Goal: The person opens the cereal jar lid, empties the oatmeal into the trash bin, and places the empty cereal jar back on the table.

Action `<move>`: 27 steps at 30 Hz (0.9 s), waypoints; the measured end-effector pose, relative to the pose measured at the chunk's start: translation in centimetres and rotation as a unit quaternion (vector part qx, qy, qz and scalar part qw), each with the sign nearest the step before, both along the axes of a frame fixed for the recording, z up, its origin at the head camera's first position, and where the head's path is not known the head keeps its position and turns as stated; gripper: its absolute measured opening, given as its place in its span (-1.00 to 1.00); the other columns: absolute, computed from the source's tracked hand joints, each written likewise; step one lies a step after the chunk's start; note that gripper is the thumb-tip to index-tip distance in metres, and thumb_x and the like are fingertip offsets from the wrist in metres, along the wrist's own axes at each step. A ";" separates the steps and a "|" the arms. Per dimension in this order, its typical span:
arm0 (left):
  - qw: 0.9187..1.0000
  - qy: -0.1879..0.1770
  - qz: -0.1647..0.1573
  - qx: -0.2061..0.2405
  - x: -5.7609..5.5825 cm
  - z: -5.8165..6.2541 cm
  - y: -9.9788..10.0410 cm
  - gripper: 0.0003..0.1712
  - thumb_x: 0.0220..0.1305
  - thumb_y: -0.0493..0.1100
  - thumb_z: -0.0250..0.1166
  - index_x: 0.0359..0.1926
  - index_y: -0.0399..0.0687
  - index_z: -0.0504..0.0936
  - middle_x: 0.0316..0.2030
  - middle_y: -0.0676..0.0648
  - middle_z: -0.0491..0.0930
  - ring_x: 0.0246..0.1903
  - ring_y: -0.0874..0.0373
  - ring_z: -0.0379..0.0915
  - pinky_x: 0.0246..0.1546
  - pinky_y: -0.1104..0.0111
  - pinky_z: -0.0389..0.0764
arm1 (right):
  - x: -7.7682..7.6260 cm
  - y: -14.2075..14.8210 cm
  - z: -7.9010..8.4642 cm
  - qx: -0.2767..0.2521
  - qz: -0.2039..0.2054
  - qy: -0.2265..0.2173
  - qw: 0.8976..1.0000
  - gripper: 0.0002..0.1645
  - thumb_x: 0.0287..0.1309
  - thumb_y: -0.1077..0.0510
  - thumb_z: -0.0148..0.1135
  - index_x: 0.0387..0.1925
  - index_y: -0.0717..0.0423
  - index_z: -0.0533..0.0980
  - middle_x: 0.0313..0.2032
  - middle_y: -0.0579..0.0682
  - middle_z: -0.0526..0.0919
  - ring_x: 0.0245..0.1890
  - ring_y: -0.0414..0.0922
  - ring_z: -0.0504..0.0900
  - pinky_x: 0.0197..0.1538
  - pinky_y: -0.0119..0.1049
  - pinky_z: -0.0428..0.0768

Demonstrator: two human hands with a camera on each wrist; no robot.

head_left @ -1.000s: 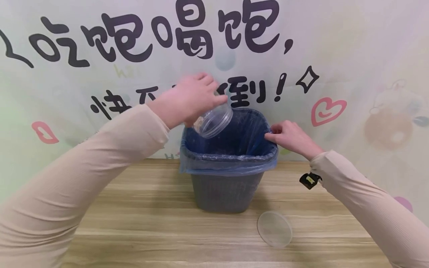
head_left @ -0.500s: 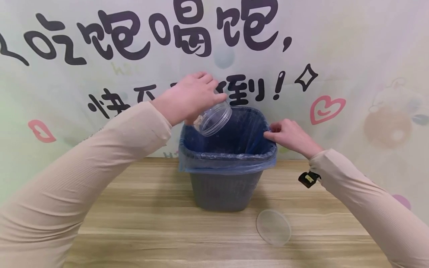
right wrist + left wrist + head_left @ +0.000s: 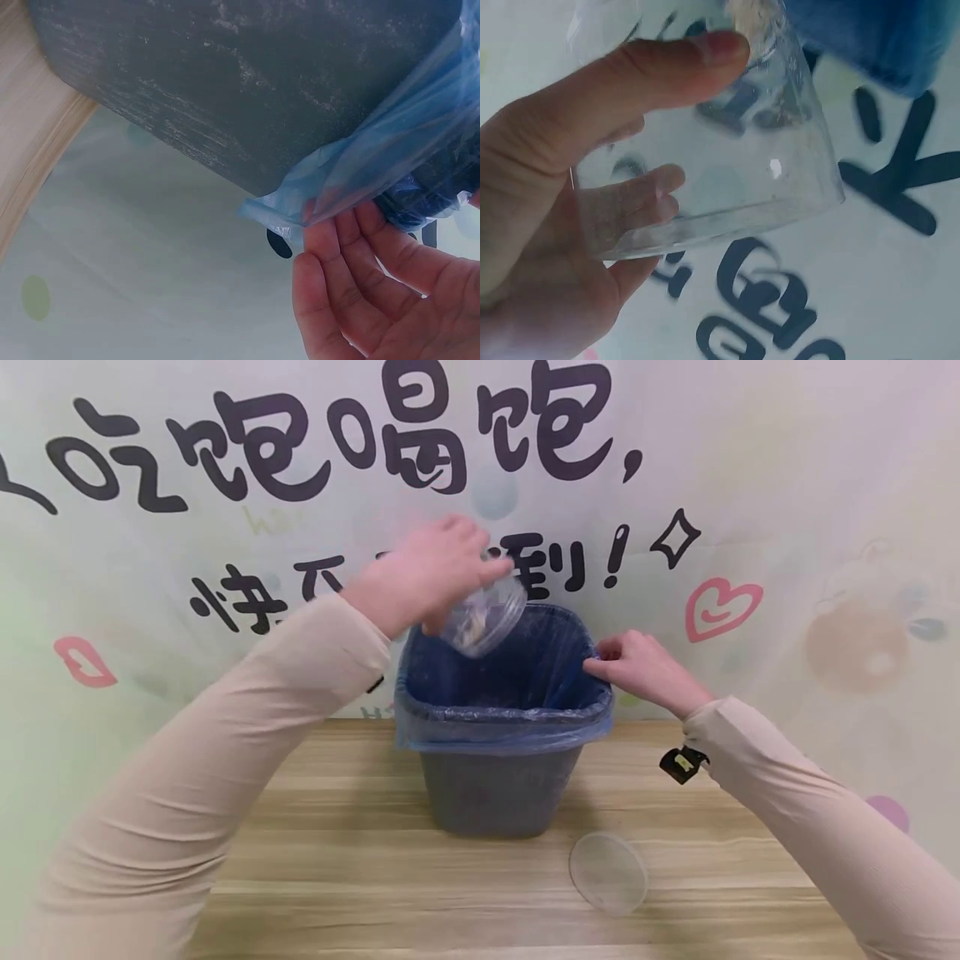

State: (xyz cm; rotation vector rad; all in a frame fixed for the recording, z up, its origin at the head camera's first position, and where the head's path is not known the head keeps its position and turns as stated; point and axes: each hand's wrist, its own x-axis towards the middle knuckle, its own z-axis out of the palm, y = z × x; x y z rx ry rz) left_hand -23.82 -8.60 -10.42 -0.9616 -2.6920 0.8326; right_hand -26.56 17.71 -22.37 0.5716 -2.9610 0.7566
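Observation:
My left hand (image 3: pixel 431 572) grips a clear plastic jar (image 3: pixel 491 614), tipped with its mouth over the trash can (image 3: pixel 498 797). Pale beige bits (image 3: pixel 754 22) lie inside the jar toward its mouth; what they are is too blurred to tell. In the left wrist view the thumb presses one side of the jar, with fingers seen through the other. A blue plastic bag (image 3: pixel 517 739) lines the grey can and folds over its rim. At the rim's right side my right hand (image 3: pixel 648 672) holds the can through the bag, fingers (image 3: pixel 356 262) on the outside.
A round translucent lid (image 3: pixel 607 872) lies flat on the wood-grain table (image 3: pixel 337 877), right of the can's front. Close behind the can hangs a pale backdrop (image 3: pixel 780 468) with black lettering. A small black device (image 3: pixel 682 764) sits at my right wrist.
The jar has risen slightly and shifted right over the can, and its contents have slid toward the mouth. My right hand keeps its hold on the rim. The head view has shifted a little.

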 end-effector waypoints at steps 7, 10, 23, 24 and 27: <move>0.999 0.018 0.008 -0.036 -1.0 -2.2 -0.2 0.14 -0.24 -0.20 0.57 0.40 -0.05 0.19 0.21 -0.32 0.31 0.23 -0.22 0.13 0.34 0.06 0.06 | 0.0 -0.5 -0.1 -0.011 0.006 0.002 1.000 -0.60 0.23 0.02 0.12 -0.66 0.08 0.32 -0.69 -0.10 0.26 -0.61 -0.11 0.27 -0.47 -0.26 0.21; 0.999 0.011 0.012 -0.031 -1.0 -1.8 -0.5 0.15 -0.25 -0.20 0.58 0.40 -0.06 0.18 0.21 -0.33 0.29 0.24 -0.24 0.11 0.35 0.05 0.02 | 0.1 -0.4 0.0 -0.011 0.007 0.007 1.000 -0.61 0.23 0.04 0.11 -0.65 0.09 0.32 -0.69 -0.09 0.26 -0.61 -0.11 0.27 -0.47 -0.26 0.21; 1.000 0.016 0.009 -0.003 0.7 1.7 -0.5 0.20 -0.26 -0.21 0.56 0.43 -0.13 0.11 0.20 -0.41 0.25 0.21 -0.31 0.06 0.33 0.00 -0.02 | -0.3 -0.3 -0.3 -0.004 0.006 0.007 1.000 -0.62 0.23 0.05 0.11 -0.64 0.11 0.33 -0.68 -0.07 0.27 -0.60 -0.10 0.28 -0.46 -0.26 0.21; 1.000 0.016 0.012 0.000 0.8 2.1 -0.5 0.24 -0.27 -0.18 0.58 0.45 -0.13 0.08 0.21 -0.42 0.23 0.22 -0.32 0.04 0.35 0.00 -0.05 | -0.3 -0.3 -0.3 -0.003 0.005 0.008 1.000 -0.62 0.23 0.05 0.11 -0.64 0.10 0.32 -0.68 -0.07 0.26 -0.61 -0.10 0.27 -0.46 -0.26 0.21; 0.999 0.025 0.012 0.019 1.1 2.9 -0.6 0.30 -0.30 -0.11 0.62 0.46 -0.12 0.06 0.22 -0.42 0.21 0.22 -0.32 0.03 0.35 0.00 -0.06 | -0.3 -0.2 -0.3 -0.002 0.004 0.007 1.000 -0.61 0.23 0.05 0.11 -0.65 0.10 0.31 -0.68 -0.07 0.25 -0.62 -0.10 0.26 -0.47 -0.25 0.20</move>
